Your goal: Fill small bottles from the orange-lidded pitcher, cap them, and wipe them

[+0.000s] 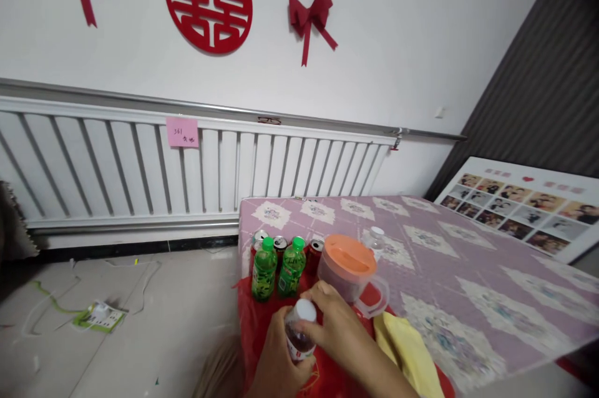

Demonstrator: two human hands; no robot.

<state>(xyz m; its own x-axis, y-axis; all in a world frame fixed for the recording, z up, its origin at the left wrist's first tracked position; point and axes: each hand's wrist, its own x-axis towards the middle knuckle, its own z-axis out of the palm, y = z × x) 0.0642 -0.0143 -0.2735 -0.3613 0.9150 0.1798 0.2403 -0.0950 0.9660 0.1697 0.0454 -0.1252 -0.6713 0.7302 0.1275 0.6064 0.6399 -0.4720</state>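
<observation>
A clear plastic bottle (296, 343) with a white cap (306, 310) and a label stands between my hands, above a red cloth (255, 329). My left hand (277, 357) wraps round the bottle's body. At the top, my right hand (334, 320) grips the bottle by its neck and cap, thumb in front and fingers behind. Two green bottles (264, 273) with green caps stand just beyond. Behind them are several opened drink cans (315, 253). To the right sits a clear plastic jug (337, 279) with an orange lid (350, 254).
A yellow cloth (407, 354) lies beside my right forearm. Another white-capped bottle (375, 239) stands behind the jug on the patterned purple cover (449, 261). A white radiator (210, 173) runs along the wall. A photo board (575, 242) leans at right; litter (100, 317) lies on the floor.
</observation>
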